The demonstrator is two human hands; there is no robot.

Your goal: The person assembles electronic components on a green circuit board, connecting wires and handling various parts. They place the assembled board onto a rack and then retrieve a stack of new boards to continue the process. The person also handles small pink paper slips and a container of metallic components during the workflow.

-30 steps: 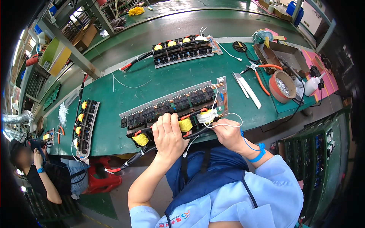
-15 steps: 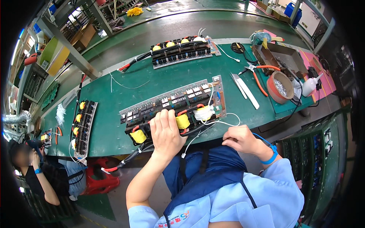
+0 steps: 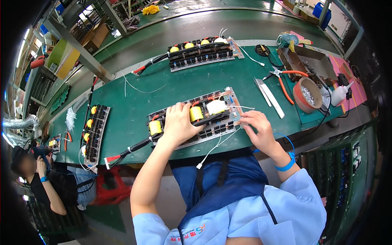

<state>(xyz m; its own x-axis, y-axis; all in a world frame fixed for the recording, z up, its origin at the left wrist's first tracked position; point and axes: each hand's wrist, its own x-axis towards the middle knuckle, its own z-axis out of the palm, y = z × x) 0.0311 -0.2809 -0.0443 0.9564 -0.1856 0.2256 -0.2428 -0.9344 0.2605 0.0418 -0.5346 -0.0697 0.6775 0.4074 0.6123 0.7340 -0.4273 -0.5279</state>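
Observation:
A long circuit board lies near the bench's front edge, carrying black components, yellow-wrapped coils and a white-wrapped coil. My left hand is closed over its middle, between two yellow coils. At the board's right end, my right hand has its fingertips closed on the edge, close to a thin white wire. Another white lead with a small plug hangs over the bench's front edge. From the left end runs a thick black cable with red and white ends.
Similar boards stand at the back and left. To the right are white strips, orange-handled pliers, a round tub of small parts, a cardboard tray and a white bottle. A co-worker sits at left.
The board has been turned over toward me, bringing its front row of components into view. My right hand has moved up from the front edge to the board's right end.

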